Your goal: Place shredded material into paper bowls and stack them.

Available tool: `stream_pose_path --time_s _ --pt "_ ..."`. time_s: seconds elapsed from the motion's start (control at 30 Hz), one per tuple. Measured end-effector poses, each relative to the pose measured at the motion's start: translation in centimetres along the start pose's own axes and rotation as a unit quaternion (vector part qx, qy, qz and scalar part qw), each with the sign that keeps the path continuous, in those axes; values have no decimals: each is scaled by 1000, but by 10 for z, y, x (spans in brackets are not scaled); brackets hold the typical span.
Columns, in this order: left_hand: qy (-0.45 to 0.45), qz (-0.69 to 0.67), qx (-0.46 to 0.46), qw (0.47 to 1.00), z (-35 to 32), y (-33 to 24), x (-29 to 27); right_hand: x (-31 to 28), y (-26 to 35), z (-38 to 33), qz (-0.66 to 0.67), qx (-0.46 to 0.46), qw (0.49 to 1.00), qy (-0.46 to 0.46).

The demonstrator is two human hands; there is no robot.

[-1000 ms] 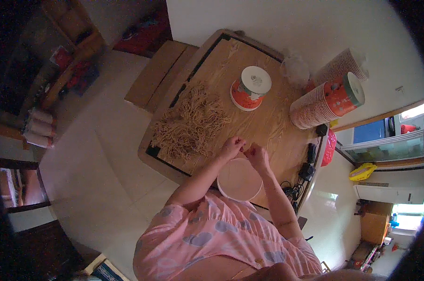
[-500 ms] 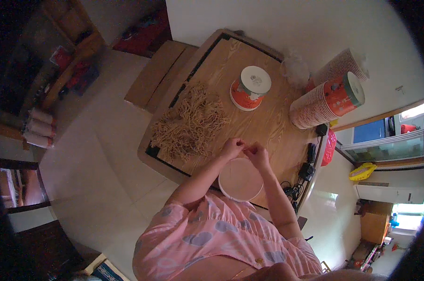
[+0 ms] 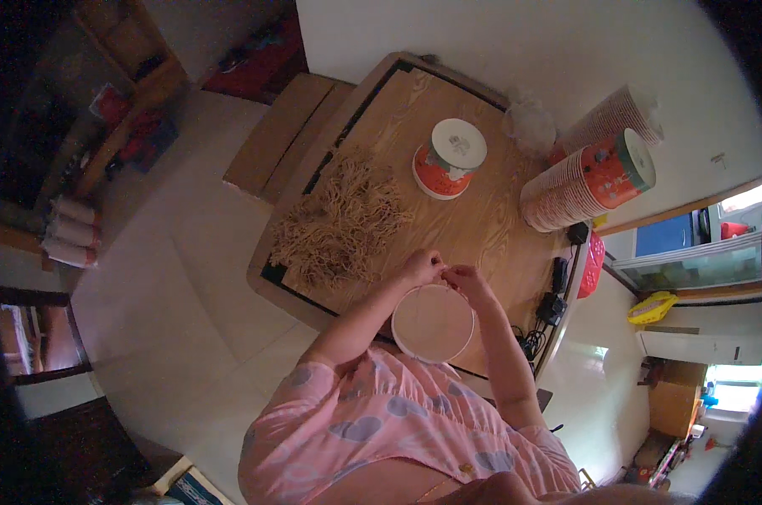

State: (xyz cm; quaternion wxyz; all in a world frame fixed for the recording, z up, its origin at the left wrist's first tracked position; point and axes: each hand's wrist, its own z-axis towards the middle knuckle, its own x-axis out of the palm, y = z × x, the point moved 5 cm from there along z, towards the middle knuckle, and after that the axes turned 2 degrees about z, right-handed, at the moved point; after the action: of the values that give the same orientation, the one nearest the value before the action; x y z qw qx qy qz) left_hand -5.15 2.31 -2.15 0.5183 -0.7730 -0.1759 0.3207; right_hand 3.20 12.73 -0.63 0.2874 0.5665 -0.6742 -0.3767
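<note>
The left hand (image 3: 424, 265) and right hand (image 3: 467, 284) met at the far rim of a round, white-rimmed tub (image 3: 434, 326), which sat at the counter's (image 3: 482, 231) near edge between the forearms, presumably to keep its rim close for fine handwork; the fingers curled toward one another, but I could not tell whether they were closed or gripping a thin strand. A heap of tan cords (image 3: 343, 223) lay just left, probably for easy reach, while an orange bucket (image 3: 442, 172), seemingly inverted for stability, stood beyond, with nested tubs (image 3: 566, 192) stacked rightward, perhaps to save room.
</note>
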Motion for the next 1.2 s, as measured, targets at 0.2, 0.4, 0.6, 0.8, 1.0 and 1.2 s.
stream_pose_path --time_s 0.2,0.4,0.6,0.8,1.0,1.2 --pt "-35 12 48 998 3 9 14 -5 -3 -4 -35 8 999 17" --pt "-32 -43 29 998 2 9 17 -7 -4 -8 0 -3 1000 14" --pt "-3 -54 -10 998 4 7 5 -6 -5 -4 19 -4 1000 -10" --pt "-15 -12 2 1000 -4 -7 -1 -2 6 -6 34 -26 999 13" --pt "-73 -6 41 996 0 -3 10 -15 -10 0 -6 -45 999 10" --pt "-221 -43 22 974 25 27 -51 -11 -21 -20 -26 -1 1000 12"
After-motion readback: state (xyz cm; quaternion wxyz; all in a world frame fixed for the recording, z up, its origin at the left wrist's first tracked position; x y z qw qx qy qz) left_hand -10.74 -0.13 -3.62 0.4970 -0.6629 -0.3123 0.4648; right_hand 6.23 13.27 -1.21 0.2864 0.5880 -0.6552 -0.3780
